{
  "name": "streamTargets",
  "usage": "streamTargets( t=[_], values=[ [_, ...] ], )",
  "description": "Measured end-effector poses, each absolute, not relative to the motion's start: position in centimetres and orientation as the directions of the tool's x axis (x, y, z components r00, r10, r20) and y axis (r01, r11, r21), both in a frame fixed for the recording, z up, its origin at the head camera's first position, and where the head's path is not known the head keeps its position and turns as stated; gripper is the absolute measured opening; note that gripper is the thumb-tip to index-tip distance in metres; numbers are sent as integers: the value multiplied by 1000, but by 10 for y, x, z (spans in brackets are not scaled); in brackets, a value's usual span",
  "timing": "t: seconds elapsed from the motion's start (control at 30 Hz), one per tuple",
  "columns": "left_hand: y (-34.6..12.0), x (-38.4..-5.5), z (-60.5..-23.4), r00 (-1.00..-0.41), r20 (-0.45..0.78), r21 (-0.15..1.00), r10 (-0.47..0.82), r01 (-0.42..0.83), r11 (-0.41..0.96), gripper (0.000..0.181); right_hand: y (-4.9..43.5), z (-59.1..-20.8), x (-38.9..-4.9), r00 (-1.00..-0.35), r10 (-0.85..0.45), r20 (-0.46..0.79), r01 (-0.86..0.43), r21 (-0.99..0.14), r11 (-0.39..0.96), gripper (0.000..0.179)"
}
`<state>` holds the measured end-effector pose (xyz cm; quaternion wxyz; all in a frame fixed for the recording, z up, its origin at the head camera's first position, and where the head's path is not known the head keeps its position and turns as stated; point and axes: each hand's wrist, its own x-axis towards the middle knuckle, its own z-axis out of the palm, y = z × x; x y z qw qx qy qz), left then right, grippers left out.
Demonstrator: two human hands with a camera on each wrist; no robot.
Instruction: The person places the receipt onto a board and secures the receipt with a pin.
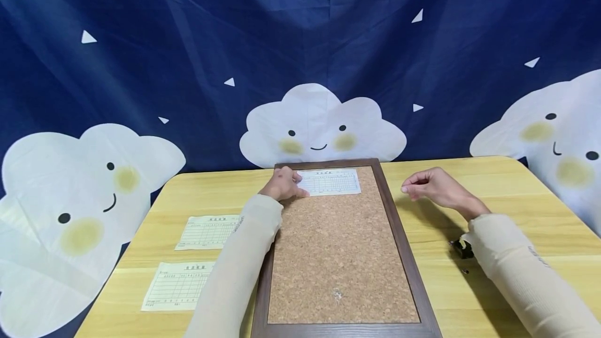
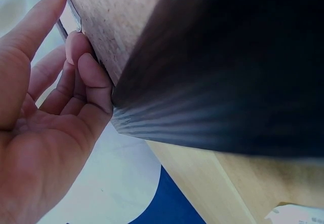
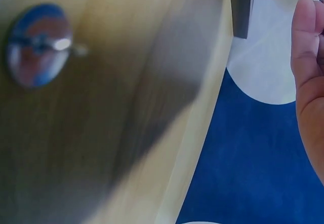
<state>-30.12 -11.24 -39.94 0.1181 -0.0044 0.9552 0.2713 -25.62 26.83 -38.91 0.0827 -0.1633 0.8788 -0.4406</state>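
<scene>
A framed cork board (image 1: 340,254) lies on the table. Across its far end is a white printed paper slip (image 1: 331,181). My left hand (image 1: 281,184) holds that slip by its left edge, thumb near the lower corner, other fingers curled by the frame; the slip is mostly hidden in the left wrist view. Right of the board, my right hand (image 1: 434,186) hovers over the table with thumb and forefinger together. It pinches a tiny dark thing (image 3: 322,0) that looks like a thumbtack, mostly cut off by the right wrist frame.
Two pale printed slips, a farther one (image 1: 206,232) and a nearer one (image 1: 176,286), lie left of the board. A small black object (image 1: 462,248), partly behind the right sleeve, and a loose thumbtack (image 3: 38,44) are on the right. A dark blue cloud-print curtain (image 1: 300,40) hangs behind.
</scene>
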Motion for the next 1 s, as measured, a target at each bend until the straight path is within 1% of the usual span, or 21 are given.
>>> streamTargets(
  t=[0.33, 0.57, 0.8, 1.0],
  values=[
    [-112, -301, -398, -972, -227, 525, 59, -71, 848, 58, 256, -387, -261, -933, -359, 36, -239, -807, 539, 20],
    [-112, -300, -398, -971, -231, 525, 58, -74, 848, 57, 252, -387, -264, -923, -380, 66, -261, -832, 489, 17],
    [-112, -300, -398, -972, -228, 518, 53, -75, 852, 57, 251, -384, -267, -920, -388, 53, -248, -845, 474, 17],
    [-111, -301, -397, -970, -238, 515, 45, -86, 853, 57, 247, -382, -269, -912, -403, 73, -266, -853, 448, 17]
  ],
)
